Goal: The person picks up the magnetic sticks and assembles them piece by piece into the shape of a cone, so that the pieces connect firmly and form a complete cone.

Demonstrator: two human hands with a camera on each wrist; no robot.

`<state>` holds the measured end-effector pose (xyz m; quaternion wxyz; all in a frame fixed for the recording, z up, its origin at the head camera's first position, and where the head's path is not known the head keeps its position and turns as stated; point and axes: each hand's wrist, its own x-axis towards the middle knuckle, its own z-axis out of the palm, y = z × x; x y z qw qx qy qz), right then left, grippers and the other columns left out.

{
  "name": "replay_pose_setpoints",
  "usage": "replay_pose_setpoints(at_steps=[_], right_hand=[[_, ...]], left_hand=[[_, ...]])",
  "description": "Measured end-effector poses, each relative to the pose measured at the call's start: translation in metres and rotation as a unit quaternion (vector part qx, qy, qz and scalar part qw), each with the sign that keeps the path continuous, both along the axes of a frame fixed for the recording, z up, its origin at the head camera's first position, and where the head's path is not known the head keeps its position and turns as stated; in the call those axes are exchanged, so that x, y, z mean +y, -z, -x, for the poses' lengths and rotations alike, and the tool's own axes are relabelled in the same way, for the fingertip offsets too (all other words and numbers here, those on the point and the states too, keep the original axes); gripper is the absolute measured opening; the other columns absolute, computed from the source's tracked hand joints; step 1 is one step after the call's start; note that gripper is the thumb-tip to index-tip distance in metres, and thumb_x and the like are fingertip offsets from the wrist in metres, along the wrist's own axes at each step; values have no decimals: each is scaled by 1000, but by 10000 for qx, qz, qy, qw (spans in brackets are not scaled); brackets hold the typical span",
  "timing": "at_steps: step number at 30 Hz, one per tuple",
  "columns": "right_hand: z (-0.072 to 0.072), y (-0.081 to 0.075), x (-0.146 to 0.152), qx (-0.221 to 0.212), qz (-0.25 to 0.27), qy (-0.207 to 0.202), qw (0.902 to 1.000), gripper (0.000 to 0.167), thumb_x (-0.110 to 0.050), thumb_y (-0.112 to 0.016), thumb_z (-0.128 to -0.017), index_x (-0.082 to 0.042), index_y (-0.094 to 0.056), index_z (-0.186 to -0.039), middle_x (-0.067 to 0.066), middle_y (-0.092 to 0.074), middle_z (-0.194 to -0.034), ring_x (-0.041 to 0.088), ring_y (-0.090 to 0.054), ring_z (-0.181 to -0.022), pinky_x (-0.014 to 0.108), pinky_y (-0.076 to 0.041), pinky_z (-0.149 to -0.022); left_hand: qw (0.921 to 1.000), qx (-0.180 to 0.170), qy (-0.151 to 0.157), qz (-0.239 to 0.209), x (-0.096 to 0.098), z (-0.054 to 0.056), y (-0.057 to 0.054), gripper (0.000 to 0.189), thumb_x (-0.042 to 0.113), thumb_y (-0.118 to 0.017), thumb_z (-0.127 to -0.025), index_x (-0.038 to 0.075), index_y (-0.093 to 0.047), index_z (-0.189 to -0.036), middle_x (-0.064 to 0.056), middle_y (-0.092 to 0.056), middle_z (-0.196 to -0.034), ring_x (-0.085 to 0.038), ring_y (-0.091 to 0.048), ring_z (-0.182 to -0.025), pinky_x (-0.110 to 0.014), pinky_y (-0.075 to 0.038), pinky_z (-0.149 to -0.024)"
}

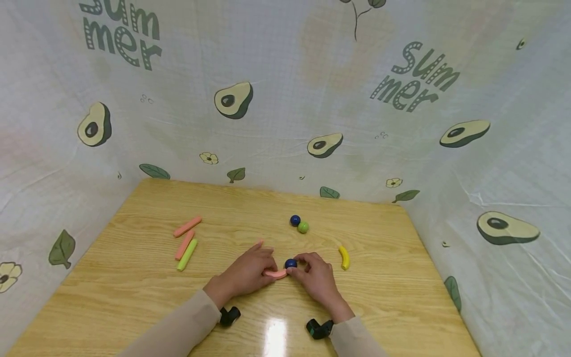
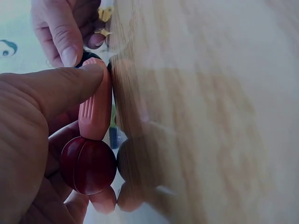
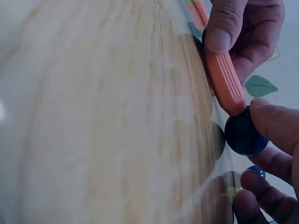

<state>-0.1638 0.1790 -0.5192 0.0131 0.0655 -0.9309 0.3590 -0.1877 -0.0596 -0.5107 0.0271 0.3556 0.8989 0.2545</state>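
Both hands busy, close together. Left hand (image 1: 250, 267) pinches a curved coral rod (image 1: 277, 273), thumb laid along its ridged side; right hand (image 1: 317, 277) has a dark blue ball (image 1: 291, 263) between thumb and fingers. Rod lies between the two hands, its right-hand end touching the ball. At its other end, by the left hand's fingers, a red ball (image 2: 88, 165) touches too.

Step in hand, as I read it: joining rod to blue ball. Next move seems to call for a steady left pinch while the right hand seats the ball squarely — whether the join holds, cannot tell.

Left of the left hand: two loose coral rods (image 1: 187, 226) (image 1: 185, 245), one yellow-green rod (image 1: 187, 255). Beyond both hands, a second blue ball (image 1: 295, 220) and a green ball (image 1: 303, 227). Right of the right hand, a curved yellow rod (image 1: 344, 258).

Worktop (image 1: 134, 297) pale wood, glossy — a bright reflection between the wrists. White cloth (image 1: 276, 64), printed with avocados and leaves, hangs beyond and to either side.
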Motion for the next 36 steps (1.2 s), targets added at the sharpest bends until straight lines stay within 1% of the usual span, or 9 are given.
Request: replay_pose_setpoints(at_steps=[1,4,8,14,19,24,29,33,36], right_hand=[[0,0,0,15,-25,-14,10000,34,-46,-80,-93,-21,-77,-116,-5,-67,-105,7,-49,-77,39,-31,-84],[-1,0,0,72,-42,-51,10000,35,-46,-80,-93,-20,-77,-117,-5,-67,-105,6,-50,-77,39,-32,-84],[0,0,-1,111,-51,-60,9999,34,-44,-81,-93,-21,-77,-117,-5,-68,-105,6,-50,-77,39,-32,-84],[0,3,0,129,-59,-53,9999,32,-43,-81,-92,-22,-78,-117,-5,-67,-103,5,-51,-78,38,-31,-83],[-1,2,0,97,-48,-55,9999,32,-43,-81,-92,-23,-78,-117,-6,-67,-101,6,-50,-77,38,-31,-83],[0,2,0,114,-50,-57,9999,32,-43,-82,-92,-23,-78,-116,-7,-66,-99,6,-51,-77,37,-31,-82],[-1,1,0,43,-1,-88,10000,34,-43,-82,-92,-22,-78,-118,-6,-67,-100,7,-52,-80,37,-32,-84],[-2,-7,6,-251,329,-8,9991,37,-40,-79,-96,-16,-76,-125,-3,-68,-106,11,-56,-87,34,-44,-84],[-1,-17,19,-274,623,327,9971,33,-32,-75,-100,-12,-75,-126,1,-70,-107,14,-60,-90,31,-52,-77]], left_hand=[[10000,-21,29,-42,0,0,0,9,31,-78,-98,22,-76,-100,9,-75,-105,-28,-57,-141,-51,-22,-130],[9998,-89,96,-178,-1,1,2,10,30,-79,-97,22,-77,-102,11,-73,-102,-18,-67,-121,-50,-26,-129],[9991,-221,87,-345,-2,1,3,11,29,-80,-95,21,-78,-102,13,-71,-98,-7,-66,-97,-49,-30,-127],[9985,-372,-9,-407,-4,2,5,12,31,-80,-96,22,-79,-104,14,-71,-98,-3,-64,-95,-47,-33,-126],[9984,-338,42,-459,-5,4,7,17,30,-80,-95,21,-80,-109,11,-74,-104,-7,-65,-101,-48,-37,-123],[9971,-405,131,-638,-7,4,6,22,25,-79,-96,17,-80,-117,7,-78,-110,-11,-70,-111,-49,-32,-126],[9961,-431,148,-753,-9,4,6,17,22,-78,-97,17,-82,-113,9,-79,-105,-9,-71,-107,-47,-30,-127],[9956,-385,220,-830,-9,3,6,16,20,-79,-95,16,-83,-110,10,-79,-102,-8,-70,-101,-52,-30,-127],[9953,-366,239,-863,-8,3,6,15,19,-80,-95,15,-83,-109,9,-79,-101,-6,-69,-99,-53,-29,-127]])
